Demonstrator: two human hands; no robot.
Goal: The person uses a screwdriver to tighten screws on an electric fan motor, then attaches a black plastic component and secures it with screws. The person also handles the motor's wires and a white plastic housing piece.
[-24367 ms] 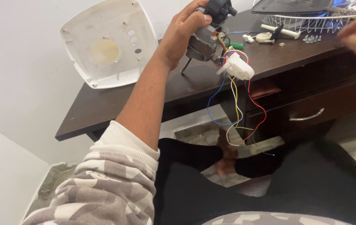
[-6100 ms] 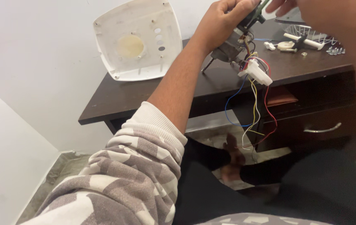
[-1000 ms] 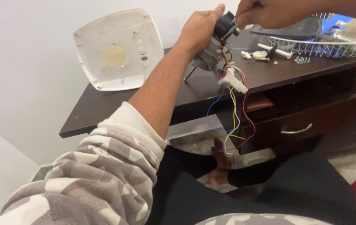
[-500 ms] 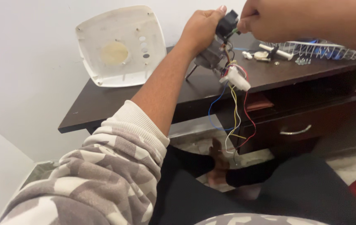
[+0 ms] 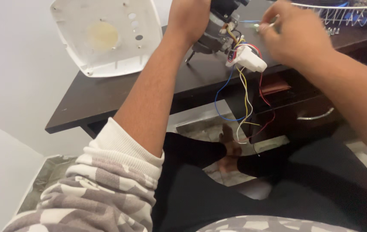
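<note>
My left hand (image 5: pixel 188 18) grips a small grey fan motor (image 5: pixel 218 31) above the dark wooden desk (image 5: pixel 119 88). A white connector block (image 5: pixel 248 59) hangs from the motor, and blue, yellow, red and white wires (image 5: pixel 243 101) loop down from it over the desk edge. My right hand (image 5: pixel 294 35) is just right of the motor with thumb and finger pinched at a small part that is too small to make out.
A white square plastic fan cover (image 5: pixel 106 34) leans against the wall at the desk's back left. A white wire grille (image 5: pixel 342 13) lies at the far right. A drawer with a metal handle (image 5: pixel 316 115) is below. My legs and a bare foot (image 5: pixel 230 148) are under the desk.
My right hand has come down from the top of the motor to its right side, near the connector. The view has tilted lower.
</note>
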